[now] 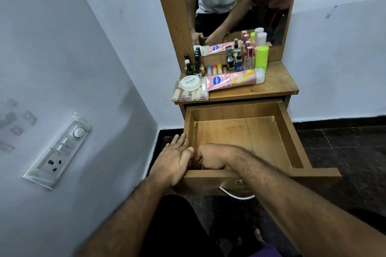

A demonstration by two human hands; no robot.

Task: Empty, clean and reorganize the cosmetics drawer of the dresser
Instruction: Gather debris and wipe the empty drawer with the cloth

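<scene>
The pulled-out brown wooden drawer point(246, 131) is sitting open under the wooden dresser top point(277, 83), where the cosmetics, among them a pink lotion tube point(234, 80), are already standing. The left hand point(173, 160) is resting flat on the drawer's near-left corner, fingers straight and together, while the right hand point(211, 157) is reaching into that corner, fingers curled around something small I cannot make out. I'd sweep from the walls outward, since the right side is lying bare and roomy.
</scene>
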